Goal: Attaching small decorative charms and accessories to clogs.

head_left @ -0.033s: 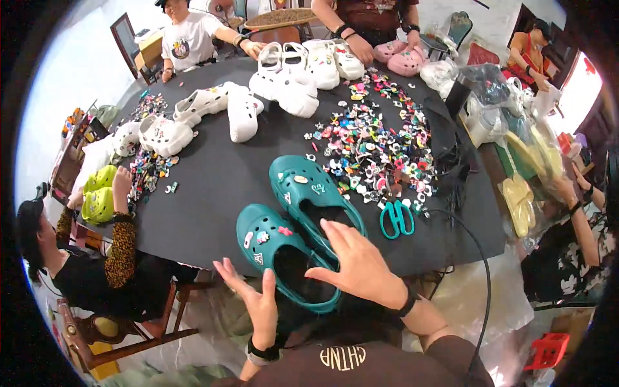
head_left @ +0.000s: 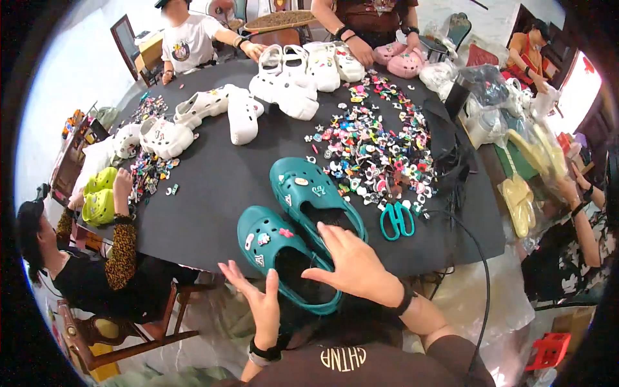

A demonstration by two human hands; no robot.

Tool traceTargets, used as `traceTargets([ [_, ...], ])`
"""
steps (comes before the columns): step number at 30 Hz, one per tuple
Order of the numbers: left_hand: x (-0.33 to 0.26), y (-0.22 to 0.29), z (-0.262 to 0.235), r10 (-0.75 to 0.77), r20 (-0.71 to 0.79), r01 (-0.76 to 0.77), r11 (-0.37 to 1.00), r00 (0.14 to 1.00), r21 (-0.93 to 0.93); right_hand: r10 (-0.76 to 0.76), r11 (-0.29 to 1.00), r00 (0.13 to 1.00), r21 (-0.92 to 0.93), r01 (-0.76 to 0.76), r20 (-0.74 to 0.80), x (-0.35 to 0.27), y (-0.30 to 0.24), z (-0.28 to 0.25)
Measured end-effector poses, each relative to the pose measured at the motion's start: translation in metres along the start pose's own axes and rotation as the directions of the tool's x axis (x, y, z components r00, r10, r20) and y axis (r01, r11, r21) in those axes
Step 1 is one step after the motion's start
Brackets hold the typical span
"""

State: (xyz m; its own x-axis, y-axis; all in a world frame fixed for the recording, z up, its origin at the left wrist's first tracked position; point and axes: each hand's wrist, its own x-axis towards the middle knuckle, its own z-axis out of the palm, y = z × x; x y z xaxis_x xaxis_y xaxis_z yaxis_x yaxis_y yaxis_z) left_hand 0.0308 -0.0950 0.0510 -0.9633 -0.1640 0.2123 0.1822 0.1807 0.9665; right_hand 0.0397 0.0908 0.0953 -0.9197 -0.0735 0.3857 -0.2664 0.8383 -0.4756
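Observation:
A pair of dark teal clogs lies in front of me at the table's near edge, toes pointing away. The left clog (head_left: 256,220) carries pink, white and letter charms on its toe. A few small charms also sit on the right clog (head_left: 298,178). Beside the left clog's outer edge, my left hand (head_left: 263,306) is open with fingers spread, holding nothing. My right hand (head_left: 361,267) reaches over the heel ends of both clogs, its fingers stretched and thumb apart; whether it touches them I cannot tell. Teal-handled scissors (head_left: 397,222) lie to the right of the clogs.
A large heap of small colourful shoe charms (head_left: 377,151) covers the right middle of the black table (head_left: 206,213). White clogs (head_left: 284,87) stand along the far side. Co-workers handle lime clogs (head_left: 98,197) and pink clogs (head_left: 406,61). A black cable (head_left: 482,271) hangs at right.

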Motion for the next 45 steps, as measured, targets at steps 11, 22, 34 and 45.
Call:
traceTargets([
  [11,-0.005,-0.005,0.01,0.142,0.205,-0.156,0.986,0.968,0.052,0.052,0.998,0.999,-0.038,-0.052,0.004,0.001,0.01,0.023],
  [22,0.0,0.0,0.017,0.208,0.01,-0.207,0.97,0.978,0.126,0.005,0.985,1.0,-0.174,0.0,0.028,-0.118,0.034,-0.121],
  [34,0.018,-0.048,0.093,0.465,0.337,-0.567,0.744,0.819,0.353,0.687,0.543,0.605,-0.269,-0.796,-0.404,-0.297,-0.04,-0.193],
  [45,0.009,-0.018,0.107,0.563,0.471,-0.727,0.426,0.679,0.538,0.678,0.264,0.306,-0.167,-0.95,-0.668,-0.331,0.099,-0.254],
])
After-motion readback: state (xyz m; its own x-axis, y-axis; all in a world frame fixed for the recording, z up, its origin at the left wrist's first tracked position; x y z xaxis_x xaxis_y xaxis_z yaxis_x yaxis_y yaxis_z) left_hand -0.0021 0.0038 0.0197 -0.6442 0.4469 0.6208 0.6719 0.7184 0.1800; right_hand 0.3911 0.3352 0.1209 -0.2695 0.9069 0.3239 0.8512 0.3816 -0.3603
